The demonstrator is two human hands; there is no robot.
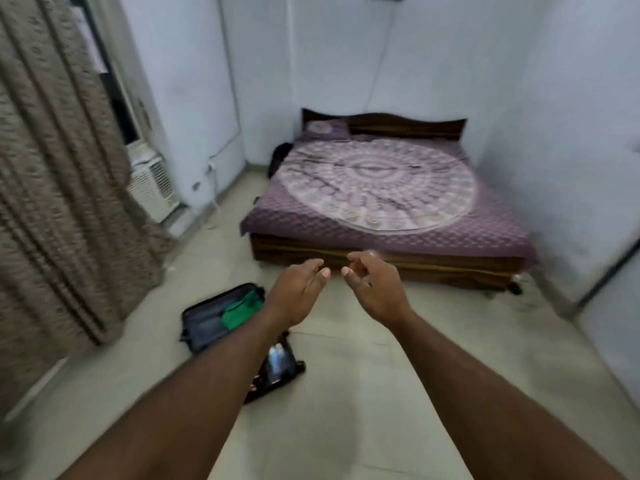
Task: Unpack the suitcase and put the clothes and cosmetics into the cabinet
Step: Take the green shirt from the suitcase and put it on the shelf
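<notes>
A dark suitcase point(204, 323) lies open on the floor at lower left, with a green garment point(242, 308) in it. Its other half point(277, 368) lies nearer me, partly hidden by my left forearm, and holds a few pale bottles point(277, 355). My left hand point(298, 292) and my right hand point(374, 289) are stretched out in front of me above the floor, fingers loosely curled, holding nothing. The fingertips of the two hands nearly meet. No cabinet shows clearly.
A low wooden bed point(381, 199) with a purple patterned cover stands ahead against the back wall. A brown curtain point(52, 185) hangs at left, with a white air cooler point(152, 185) beside it. Pale tiled floor point(346, 393) spreads between me and the bed.
</notes>
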